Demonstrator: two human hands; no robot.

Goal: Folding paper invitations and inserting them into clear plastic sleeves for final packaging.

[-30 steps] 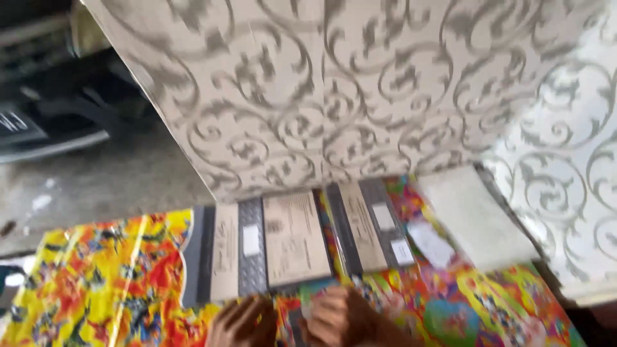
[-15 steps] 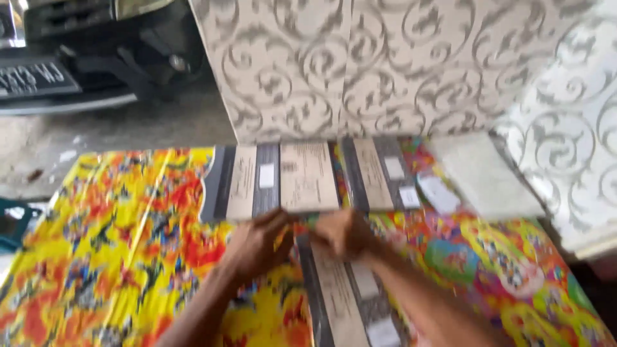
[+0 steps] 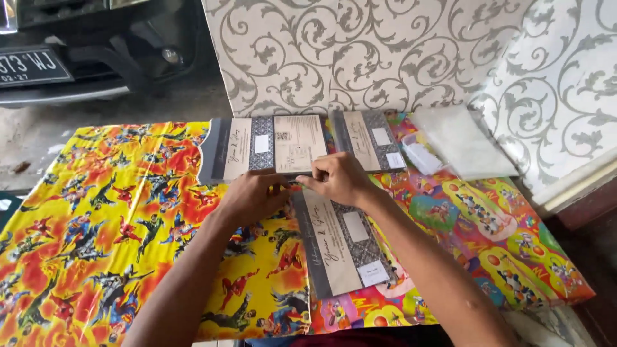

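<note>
A yellow and multicoloured cartoon-print sheet (image 3: 96, 218) covers the surface across the lower frame, below a grey scroll-patterned panel (image 3: 360, 51) at upper centre. A dark vehicle bumper (image 3: 83, 51) occupies the upper left. A clear plastic sleeve stack (image 3: 463, 138) lies at upper right. Three grey-and-cream invitation cards are present: an opened card (image 3: 270, 146) at centre, a second card (image 3: 371, 138) just right of it, and a nearer card (image 3: 340, 241) running toward the lower centre. Both forearms enter from the bottom edge. The left hand (image 3: 254, 196) rests palm-down, fingers together, at the opened card's lower edge. The right hand (image 3: 337, 180), knuckles up, pinches the nearer card's top edge.
</note>
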